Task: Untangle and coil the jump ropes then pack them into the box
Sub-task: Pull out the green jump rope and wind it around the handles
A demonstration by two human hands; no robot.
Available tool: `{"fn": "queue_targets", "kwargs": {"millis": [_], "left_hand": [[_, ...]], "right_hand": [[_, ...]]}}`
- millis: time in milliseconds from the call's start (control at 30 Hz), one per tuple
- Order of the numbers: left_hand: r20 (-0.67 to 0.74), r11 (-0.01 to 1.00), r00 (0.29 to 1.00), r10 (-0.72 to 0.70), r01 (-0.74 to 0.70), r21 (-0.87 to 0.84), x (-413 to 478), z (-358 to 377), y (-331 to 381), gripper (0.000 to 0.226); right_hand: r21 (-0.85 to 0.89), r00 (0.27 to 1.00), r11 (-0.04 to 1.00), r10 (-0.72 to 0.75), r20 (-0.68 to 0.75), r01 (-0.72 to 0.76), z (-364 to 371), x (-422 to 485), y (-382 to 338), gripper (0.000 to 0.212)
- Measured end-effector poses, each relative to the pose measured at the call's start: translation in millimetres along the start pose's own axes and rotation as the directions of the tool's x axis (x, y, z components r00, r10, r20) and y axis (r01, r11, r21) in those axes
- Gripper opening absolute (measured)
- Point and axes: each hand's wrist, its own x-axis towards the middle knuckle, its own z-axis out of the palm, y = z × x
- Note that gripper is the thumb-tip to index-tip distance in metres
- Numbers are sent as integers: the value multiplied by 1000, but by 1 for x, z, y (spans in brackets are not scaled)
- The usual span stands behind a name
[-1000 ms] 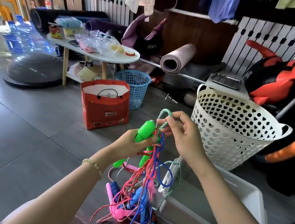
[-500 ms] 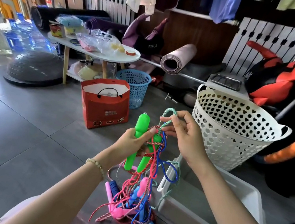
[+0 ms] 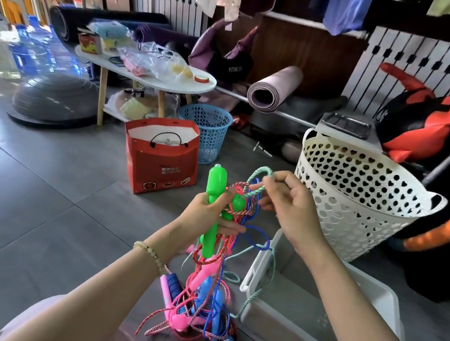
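My left hand (image 3: 208, 211) grips two bright green jump-rope handles (image 3: 215, 186), held upright. Just to their right, my right hand (image 3: 290, 208) pinches a loop of pale green twisted rope (image 3: 257, 177). Red, blue and pale green ropes hang from the handles in a tangle (image 3: 220, 256). They run down to a heap of pink and blue handles (image 3: 196, 305) on the floor. The white plastic box (image 3: 374, 295) stands open on the floor under my right forearm, with a pale green strand draped over its near corner.
A cream perforated basket (image 3: 359, 195) stands just behind the box. A red paper bag (image 3: 162, 158) and a blue mesh bin (image 3: 206, 130) sit ahead on the grey tile floor. Further back are a low white table (image 3: 144, 78), a grey balance dome (image 3: 54, 100) and rolled mats.
The left hand turned the green handles from tilted to upright and lifted them slightly. The right hand kept its pinch on the pale green loop and drew it a little to the right.
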Motion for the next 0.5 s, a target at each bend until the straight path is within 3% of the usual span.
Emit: {"fn": "queue_targets", "kwargs": {"millis": [67,167,333,500], "left_hand": [[-2,999,999,36,-36,28,-2,-1,3,30],[-17,996,997,75,-74,49,-7,-2,8,32],[-18,990,993,114,-113,80,-10,-1,10,26],[-25,988,992,126,-123,98,-10,-3,11,28]], "right_hand": [[-119,998,992,-39,54,45,2,-3,2,6],[-233,996,970,-48,75,64,9,-7,7,17],[-251,999,967,-42,-28,33,16,-10,16,23],[-261,998,965,-34,-43,22,22,-11,21,31]]}}
